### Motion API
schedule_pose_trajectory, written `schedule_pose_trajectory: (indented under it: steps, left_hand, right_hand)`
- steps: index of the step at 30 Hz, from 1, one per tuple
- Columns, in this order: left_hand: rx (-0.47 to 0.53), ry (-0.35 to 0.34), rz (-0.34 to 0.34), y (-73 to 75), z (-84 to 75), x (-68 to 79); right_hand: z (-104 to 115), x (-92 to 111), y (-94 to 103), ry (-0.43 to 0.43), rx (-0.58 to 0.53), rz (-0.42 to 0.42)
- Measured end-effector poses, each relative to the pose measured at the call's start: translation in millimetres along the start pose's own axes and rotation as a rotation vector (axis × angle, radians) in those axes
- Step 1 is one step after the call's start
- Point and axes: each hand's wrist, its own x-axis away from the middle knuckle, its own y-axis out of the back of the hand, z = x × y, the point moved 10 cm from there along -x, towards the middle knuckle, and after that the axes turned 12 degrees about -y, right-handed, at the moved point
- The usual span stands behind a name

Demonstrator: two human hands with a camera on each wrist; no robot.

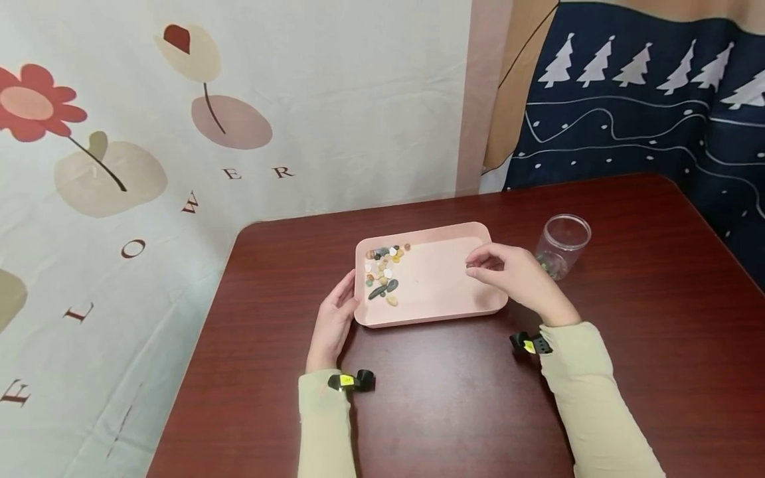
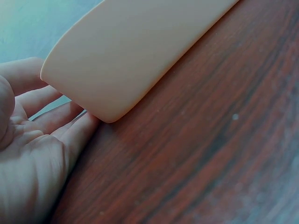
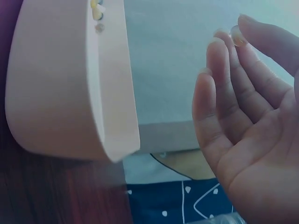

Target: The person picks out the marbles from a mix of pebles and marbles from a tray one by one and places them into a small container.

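Note:
A pink tray (image 1: pixel 442 272) lies on the table with several small pebbles (image 1: pixel 382 269) gathered at its left end, among them white, yellowish, brown and dark ones. My left hand (image 1: pixel 332 324) touches the tray's left end from outside. In the left wrist view, its fingers (image 2: pixel 42 100) reach out fairly straight along the tray's end wall. Over the tray's right side, my right hand (image 1: pixel 508 272) pinches a small, shiny pebble (image 3: pixel 238 36) between thumb and index finger. The other fingers of that hand are loosely extended. Beyond the right hand stands a clear plastic jar (image 1: pixel 564 240) with some greenish bits at its bottom.
The dark red-brown wooden table (image 1: pixel 442 405) ends at the back against a pale cloth (image 1: pixel 358 99) printed with flowers. A navy cloth (image 1: pixel 621 119) with white trees hangs behind at the right. The jar is close to the right hand's knuckles.

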Motion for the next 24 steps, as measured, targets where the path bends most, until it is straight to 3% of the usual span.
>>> schedule_pose_trajectory:
  steps: [15, 24]
  left_hand:
    - [0.000, 0.005, -0.010, 0.9, 2.3, -1.0]
    - [0.051, 0.003, -0.029, 9.8, 16.9, -4.4]
  right_hand:
    - [-13, 8, 44.6, -0.101, -0.052, -0.155]
    - [-13, 24, 71.9, -0.125, -0.137, -0.247]
